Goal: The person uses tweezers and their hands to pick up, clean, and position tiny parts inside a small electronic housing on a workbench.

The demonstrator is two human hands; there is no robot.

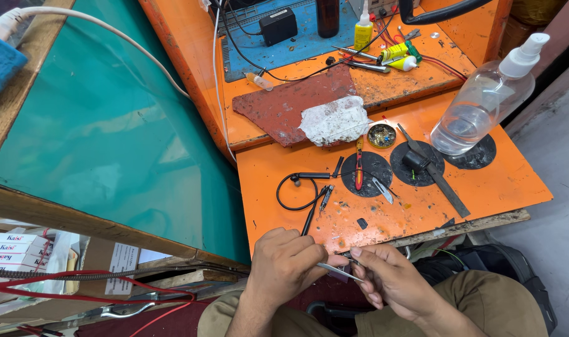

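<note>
My left hand (290, 261) grips metal tweezers (335, 269) just below the near edge of the orange workbench (484, 181). Their tips point right toward my right hand (387, 278), which pinches a small dark part (352, 257) between thumb and fingertips. The part is too small to identify. Both hands meet above my lap, close together. On the bench just above them lie a black neckband earphone (300, 187) with a looped cable and a small black chip (362, 223).
Three round black pads (416, 163) hold a screwdriver, a blade and a dark tool. A clear spray bottle (484, 103) lies at the right. A white cloth (334, 120) rests on a brown mat. Glue tubes and cables sit at the back. A teal glass counter (109, 125) is left.
</note>
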